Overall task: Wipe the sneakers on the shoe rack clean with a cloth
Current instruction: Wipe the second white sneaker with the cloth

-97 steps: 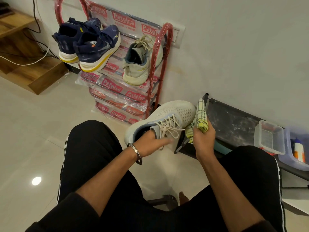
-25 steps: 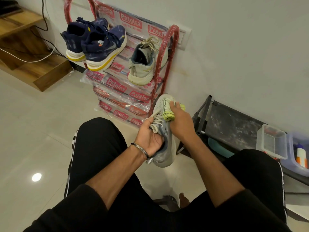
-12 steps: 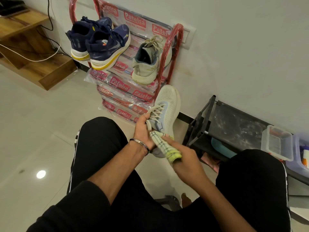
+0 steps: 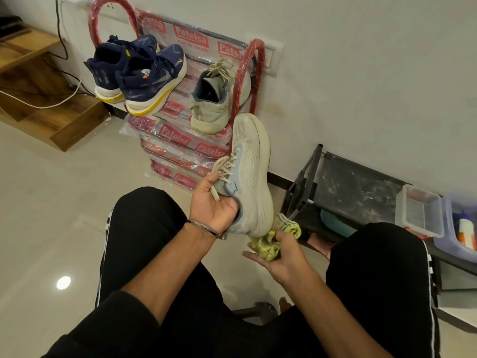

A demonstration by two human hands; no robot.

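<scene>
Standing against the wall ahead of you, the red shoe rack (image 4: 244, 73) is wrapped in printed plastic, and its top shelf carries a pair of navy sneakers (image 4: 139, 73) with yellow-edged soles and, to their right, one pale sneaker (image 4: 215, 99) heel toward you. To your right a low black rack (image 4: 356, 187) holds a clear plastic tub (image 4: 423, 210). Between your knees you hold the matching grey-white sneaker (image 4: 254, 171) toe up, its sole turned to the right. Your left hand (image 4: 214, 202) grips it at the collar, fingers curled into the opening by the laces. Your right hand (image 4: 281, 254) sits just under the heel, fingers closed round a bunched yellow-green cloth (image 4: 271, 244) that touches the heel's lower edge.
</scene>
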